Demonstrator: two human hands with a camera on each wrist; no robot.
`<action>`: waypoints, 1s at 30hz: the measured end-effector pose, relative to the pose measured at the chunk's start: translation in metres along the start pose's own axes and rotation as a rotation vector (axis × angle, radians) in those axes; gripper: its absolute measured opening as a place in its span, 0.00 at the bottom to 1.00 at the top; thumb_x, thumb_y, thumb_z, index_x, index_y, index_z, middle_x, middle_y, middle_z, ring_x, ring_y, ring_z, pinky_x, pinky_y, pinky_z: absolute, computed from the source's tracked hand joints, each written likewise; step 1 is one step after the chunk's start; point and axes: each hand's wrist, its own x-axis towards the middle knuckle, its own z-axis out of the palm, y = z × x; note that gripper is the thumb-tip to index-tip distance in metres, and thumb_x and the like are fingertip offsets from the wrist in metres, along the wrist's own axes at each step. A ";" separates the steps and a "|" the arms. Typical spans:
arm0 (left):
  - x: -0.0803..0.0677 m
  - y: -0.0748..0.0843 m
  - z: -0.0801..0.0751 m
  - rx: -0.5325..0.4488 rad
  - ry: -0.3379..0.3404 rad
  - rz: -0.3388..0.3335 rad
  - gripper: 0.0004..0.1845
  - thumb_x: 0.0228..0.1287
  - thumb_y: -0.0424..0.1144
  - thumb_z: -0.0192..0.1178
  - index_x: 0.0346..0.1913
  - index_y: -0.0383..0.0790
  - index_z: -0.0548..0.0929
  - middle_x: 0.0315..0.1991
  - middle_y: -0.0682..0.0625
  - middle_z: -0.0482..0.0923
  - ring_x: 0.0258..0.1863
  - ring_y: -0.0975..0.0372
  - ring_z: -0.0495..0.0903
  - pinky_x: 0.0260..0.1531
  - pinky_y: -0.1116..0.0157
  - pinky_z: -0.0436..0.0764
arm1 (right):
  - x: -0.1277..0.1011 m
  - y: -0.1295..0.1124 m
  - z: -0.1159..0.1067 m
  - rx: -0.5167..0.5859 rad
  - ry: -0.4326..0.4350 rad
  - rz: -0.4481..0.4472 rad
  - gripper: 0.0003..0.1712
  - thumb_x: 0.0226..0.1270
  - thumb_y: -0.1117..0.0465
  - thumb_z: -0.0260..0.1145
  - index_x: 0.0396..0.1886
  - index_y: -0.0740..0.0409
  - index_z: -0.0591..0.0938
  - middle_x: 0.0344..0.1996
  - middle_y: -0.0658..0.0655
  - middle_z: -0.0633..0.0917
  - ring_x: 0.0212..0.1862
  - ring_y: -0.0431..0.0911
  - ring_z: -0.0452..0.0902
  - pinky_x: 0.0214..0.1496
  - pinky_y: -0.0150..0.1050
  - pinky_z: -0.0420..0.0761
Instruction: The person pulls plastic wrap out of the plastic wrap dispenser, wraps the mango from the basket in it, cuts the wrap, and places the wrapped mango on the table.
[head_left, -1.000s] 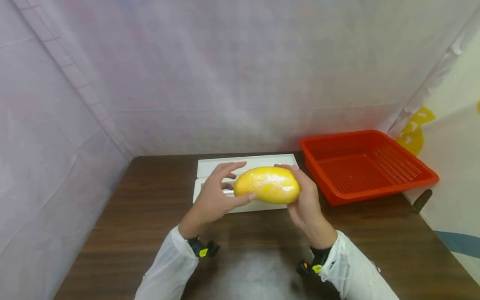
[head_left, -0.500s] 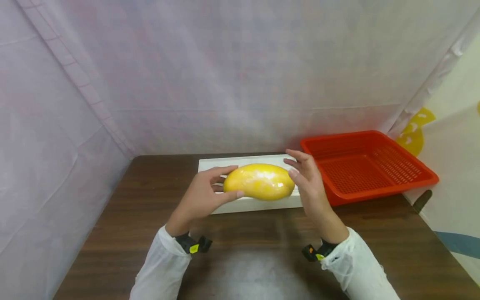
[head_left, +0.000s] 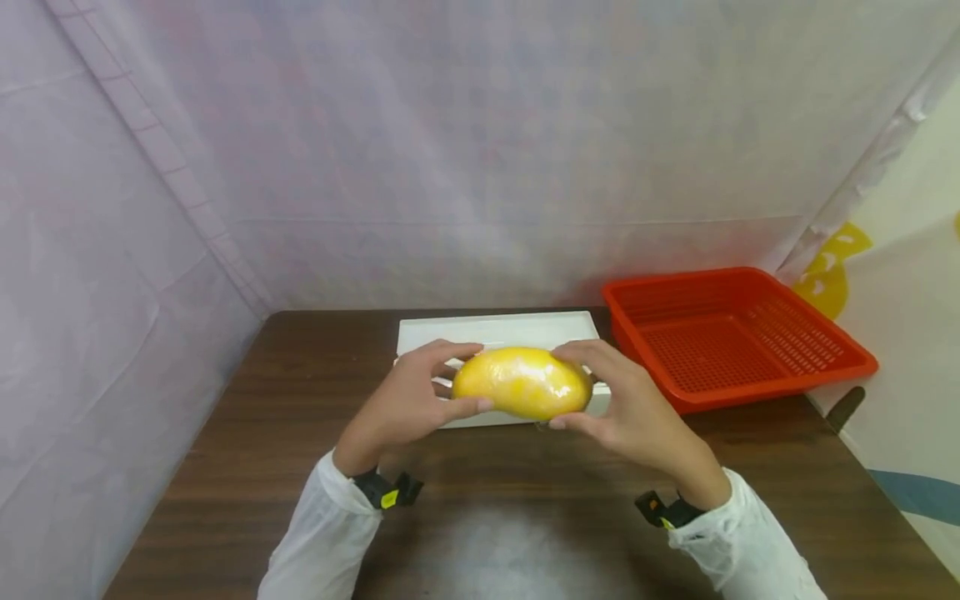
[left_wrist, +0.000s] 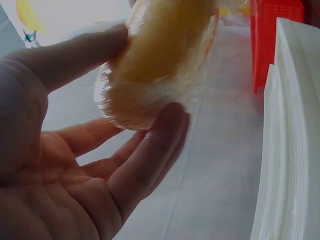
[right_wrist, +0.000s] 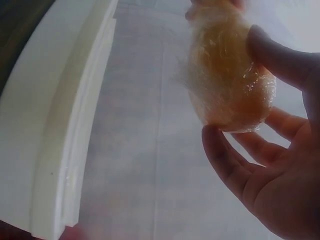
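A yellow mango wrapped in clear film [head_left: 522,382] is held in the air between both hands, just above the near edge of a white tray [head_left: 495,330]. My left hand [head_left: 408,400] grips its left end, thumb below and fingers behind. My right hand [head_left: 622,402] grips the right end with curled fingers. In the left wrist view the mango [left_wrist: 160,65] sits between thumb and fingertips. The right wrist view shows the wrapped mango [right_wrist: 227,75] pinched the same way, with the tray [right_wrist: 60,115] at the left.
A red perforated basket [head_left: 731,332] stands on the dark wooden table [head_left: 495,517] right of the tray. Pale cloth walls close in the back and left. The table's right edge runs just past the basket.
My right hand, open beside the mango half a second ago, has closed round its right end again. The mango has come slightly lower and nearer.
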 end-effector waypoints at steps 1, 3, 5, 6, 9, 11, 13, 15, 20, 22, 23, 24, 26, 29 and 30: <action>0.000 0.000 0.001 0.016 -0.019 -0.002 0.35 0.55 0.45 0.76 0.67 0.46 0.77 0.59 0.52 0.79 0.48 0.56 0.83 0.46 0.61 0.86 | -0.001 0.001 0.000 -0.004 -0.010 0.002 0.44 0.44 0.52 0.86 0.63 0.44 0.76 0.59 0.43 0.79 0.58 0.38 0.75 0.51 0.36 0.82; 0.001 -0.001 0.004 0.067 -0.054 0.008 0.34 0.56 0.45 0.75 0.67 0.47 0.76 0.59 0.52 0.78 0.49 0.57 0.82 0.46 0.62 0.86 | -0.004 0.003 0.001 -0.011 -0.029 0.007 0.43 0.44 0.52 0.86 0.63 0.45 0.76 0.58 0.43 0.79 0.58 0.38 0.76 0.51 0.37 0.83; 0.001 -0.002 0.007 0.126 -0.072 0.029 0.32 0.57 0.46 0.75 0.65 0.48 0.78 0.58 0.53 0.79 0.50 0.58 0.81 0.47 0.63 0.85 | -0.007 0.005 0.002 -0.015 -0.048 0.014 0.43 0.45 0.52 0.86 0.62 0.44 0.76 0.58 0.42 0.79 0.58 0.37 0.76 0.51 0.37 0.84; 0.002 -0.002 0.009 0.156 -0.076 0.035 0.30 0.57 0.47 0.75 0.63 0.48 0.79 0.58 0.55 0.80 0.50 0.59 0.81 0.47 0.63 0.85 | -0.008 0.006 0.002 -0.014 -0.057 0.020 0.43 0.45 0.53 0.86 0.62 0.44 0.75 0.58 0.41 0.79 0.57 0.37 0.76 0.50 0.37 0.84; 0.002 -0.002 0.012 0.269 -0.075 0.050 0.29 0.55 0.51 0.75 0.61 0.50 0.82 0.54 0.58 0.83 0.49 0.61 0.80 0.48 0.62 0.83 | -0.011 0.010 0.005 -0.009 -0.086 0.033 0.42 0.45 0.53 0.85 0.61 0.41 0.75 0.57 0.38 0.78 0.55 0.35 0.75 0.50 0.37 0.83; 0.002 -0.002 0.013 0.339 -0.077 0.055 0.28 0.53 0.52 0.76 0.58 0.51 0.84 0.51 0.59 0.85 0.47 0.61 0.80 0.49 0.59 0.81 | -0.013 0.012 0.008 -0.001 -0.107 0.030 0.41 0.46 0.54 0.85 0.61 0.40 0.75 0.56 0.38 0.78 0.54 0.35 0.75 0.50 0.38 0.83; 0.002 -0.001 0.014 0.388 -0.090 0.056 0.26 0.52 0.52 0.77 0.55 0.51 0.85 0.48 0.60 0.86 0.47 0.62 0.81 0.50 0.58 0.79 | -0.015 0.013 0.012 -0.001 -0.123 0.029 0.41 0.46 0.54 0.85 0.61 0.41 0.75 0.55 0.38 0.78 0.53 0.35 0.75 0.52 0.38 0.82; 0.003 -0.002 0.015 0.404 -0.119 0.054 0.24 0.52 0.51 0.77 0.52 0.51 0.85 0.47 0.60 0.86 0.47 0.62 0.81 0.51 0.58 0.79 | -0.017 0.014 0.016 -0.003 -0.126 0.030 0.41 0.45 0.53 0.85 0.60 0.42 0.76 0.54 0.38 0.78 0.53 0.36 0.76 0.52 0.39 0.82; 0.002 -0.007 0.018 0.401 -0.191 0.020 0.27 0.53 0.49 0.77 0.55 0.45 0.83 0.50 0.53 0.82 0.46 0.60 0.81 0.46 0.61 0.83 | -0.023 0.019 0.026 -0.012 -0.129 0.042 0.41 0.44 0.50 0.86 0.60 0.44 0.77 0.54 0.39 0.79 0.54 0.36 0.76 0.55 0.41 0.82; 0.000 -0.012 0.020 0.396 -0.215 0.012 0.28 0.53 0.48 0.77 0.56 0.43 0.82 0.50 0.52 0.80 0.45 0.59 0.82 0.45 0.62 0.83 | -0.025 0.021 0.030 -0.019 -0.143 0.039 0.41 0.43 0.50 0.86 0.60 0.44 0.77 0.54 0.39 0.79 0.54 0.36 0.76 0.56 0.42 0.81; 0.000 -0.015 0.022 0.392 -0.226 0.013 0.28 0.53 0.48 0.77 0.56 0.44 0.82 0.49 0.53 0.80 0.45 0.60 0.82 0.44 0.62 0.83 | -0.026 0.023 0.033 -0.023 -0.152 0.037 0.42 0.43 0.49 0.86 0.60 0.43 0.77 0.54 0.39 0.79 0.54 0.36 0.76 0.56 0.42 0.81; -0.001 -0.018 0.024 0.393 -0.233 0.021 0.28 0.53 0.48 0.77 0.57 0.44 0.82 0.48 0.53 0.81 0.45 0.60 0.82 0.44 0.63 0.83 | -0.027 0.024 0.035 -0.031 -0.160 0.034 0.42 0.43 0.49 0.86 0.60 0.43 0.77 0.54 0.39 0.79 0.54 0.36 0.76 0.56 0.42 0.81; -0.004 -0.024 0.029 0.403 -0.247 0.032 0.28 0.54 0.47 0.77 0.57 0.44 0.82 0.47 0.54 0.81 0.45 0.62 0.81 0.44 0.63 0.82 | -0.029 0.027 0.040 -0.046 -0.179 0.027 0.42 0.43 0.49 0.85 0.61 0.44 0.78 0.53 0.40 0.79 0.53 0.36 0.76 0.56 0.41 0.81; -0.008 -0.033 0.035 0.431 -0.261 0.046 0.28 0.54 0.47 0.76 0.58 0.44 0.82 0.47 0.55 0.81 0.44 0.64 0.78 0.44 0.65 0.80 | -0.033 0.031 0.049 -0.081 -0.205 0.019 0.42 0.42 0.48 0.85 0.60 0.45 0.78 0.52 0.42 0.79 0.52 0.37 0.76 0.54 0.41 0.81; -0.009 -0.036 0.037 0.438 -0.266 0.048 0.28 0.54 0.47 0.76 0.58 0.44 0.82 0.46 0.55 0.81 0.43 0.65 0.77 0.44 0.65 0.79 | -0.034 0.032 0.052 -0.089 -0.217 0.019 0.42 0.42 0.48 0.85 0.60 0.45 0.77 0.52 0.43 0.79 0.52 0.37 0.76 0.53 0.41 0.81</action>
